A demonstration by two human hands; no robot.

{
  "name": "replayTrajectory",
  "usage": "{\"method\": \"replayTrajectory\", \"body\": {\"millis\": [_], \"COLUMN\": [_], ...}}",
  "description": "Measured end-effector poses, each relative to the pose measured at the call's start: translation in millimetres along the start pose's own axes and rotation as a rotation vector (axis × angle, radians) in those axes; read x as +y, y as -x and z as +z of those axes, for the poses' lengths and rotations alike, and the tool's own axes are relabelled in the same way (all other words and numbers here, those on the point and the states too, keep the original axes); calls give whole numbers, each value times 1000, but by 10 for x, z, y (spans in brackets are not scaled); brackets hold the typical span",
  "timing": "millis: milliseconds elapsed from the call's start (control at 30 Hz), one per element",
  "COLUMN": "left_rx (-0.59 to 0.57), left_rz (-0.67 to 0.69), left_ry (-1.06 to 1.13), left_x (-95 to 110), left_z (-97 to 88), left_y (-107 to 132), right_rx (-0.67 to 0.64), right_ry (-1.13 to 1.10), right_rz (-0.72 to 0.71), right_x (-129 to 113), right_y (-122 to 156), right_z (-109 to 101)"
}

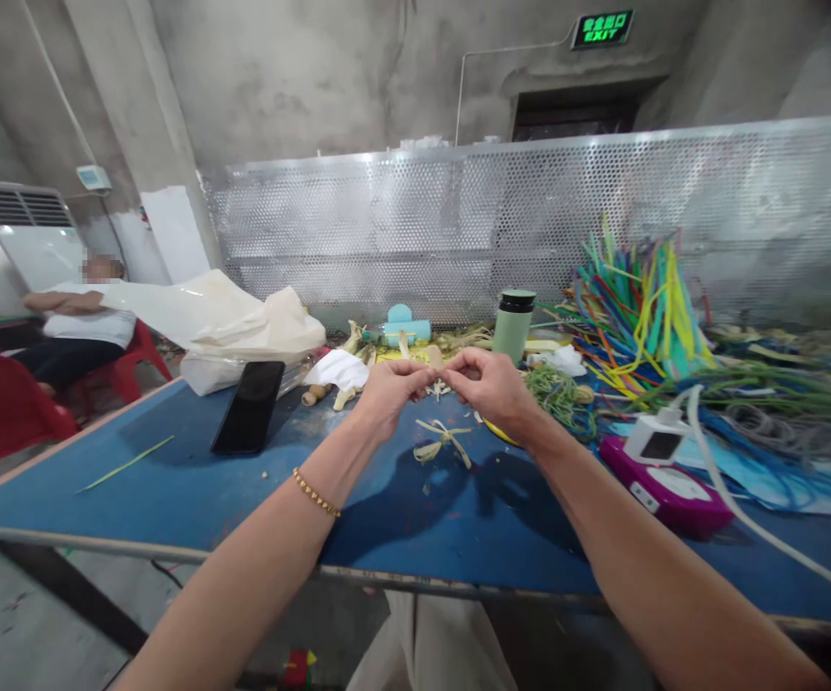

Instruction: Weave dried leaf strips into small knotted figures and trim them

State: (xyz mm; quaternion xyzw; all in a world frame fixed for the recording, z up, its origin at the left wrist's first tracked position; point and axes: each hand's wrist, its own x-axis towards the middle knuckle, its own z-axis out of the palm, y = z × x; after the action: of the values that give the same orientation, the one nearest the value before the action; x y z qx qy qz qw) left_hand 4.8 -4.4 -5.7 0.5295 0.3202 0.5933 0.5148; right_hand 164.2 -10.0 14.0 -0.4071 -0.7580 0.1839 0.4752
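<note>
My left hand [395, 389] and my right hand [491, 384] meet over the middle of the blue table [200, 489]. Both are closed in a pinch, thumb against forefinger, on a small pale piece of plant fibre [435, 359] between the fingertips. Its exact shape is too small to make out, and the fingers cover part of it. Below my hands, a knotted bow of pale straw-like strips [442, 440] lies on the tabletop. A yellow curved item [500, 432] sits partly hidden by my right hand.
Left of my hands are a black phone [249, 408], a green strip [128, 463] and white plastic sheeting [257, 321]. A green tumbler [513, 326] stands behind. To the right lie coloured strips [646, 307] and a magenta power block [675, 494] with its cable. A person [84, 312] sits far left.
</note>
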Motion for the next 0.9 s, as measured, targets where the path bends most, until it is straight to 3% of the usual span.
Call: {"method": "replayTrajectory", "body": {"millis": [267,367,533,700,900], "left_rx": [-54,-53,-16,-20,-75], "left_rz": [3,17,-40,-52,-84], "left_ry": [-34,-45,58,71,71], "left_x": [26,16,21,24,24], "left_z": [-3,-13,-33,-14,-1], "left_y": [20,7,-9,14,30], "right_rx": [-82,-34,186,79,41], "right_ry": [-78,8,159,344,490], "right_rz": [89,18,-220,-440,-463], "right_x": [17,7,42,77,94], "right_y": [26,12,-11,6,14], "right_z": [0,-12,-35,3,15]}}
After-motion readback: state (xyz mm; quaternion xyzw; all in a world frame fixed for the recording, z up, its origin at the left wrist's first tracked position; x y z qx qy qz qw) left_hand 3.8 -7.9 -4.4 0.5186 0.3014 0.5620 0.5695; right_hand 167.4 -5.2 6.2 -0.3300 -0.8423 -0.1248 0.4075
